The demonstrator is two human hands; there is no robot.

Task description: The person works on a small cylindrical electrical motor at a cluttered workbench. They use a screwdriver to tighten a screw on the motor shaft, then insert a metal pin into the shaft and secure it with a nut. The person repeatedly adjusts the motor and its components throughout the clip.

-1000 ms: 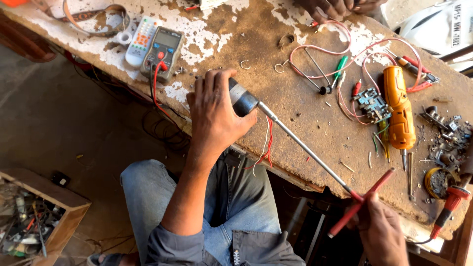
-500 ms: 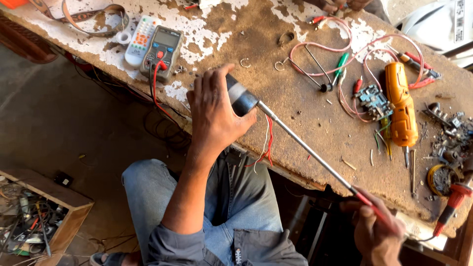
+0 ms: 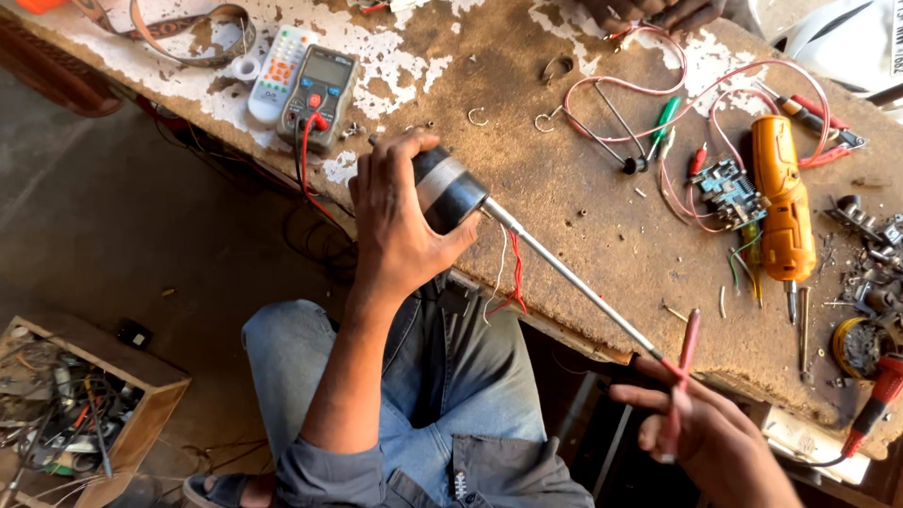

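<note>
Small motor with a long shaft held over the workbench edge.
Left hand [image 3: 400,221] grips the motor [image 3: 450,190]; its shaft [image 3: 574,279] runs to the right hand [image 3: 701,433], whose fingers pinch a red probe [image 3: 685,362].

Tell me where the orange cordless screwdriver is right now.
In the head view, the orange cordless screwdriver lies on the worn workbench at the right, bit pointing toward the person, beside a small blue circuit board and tangled red wires.
</note>
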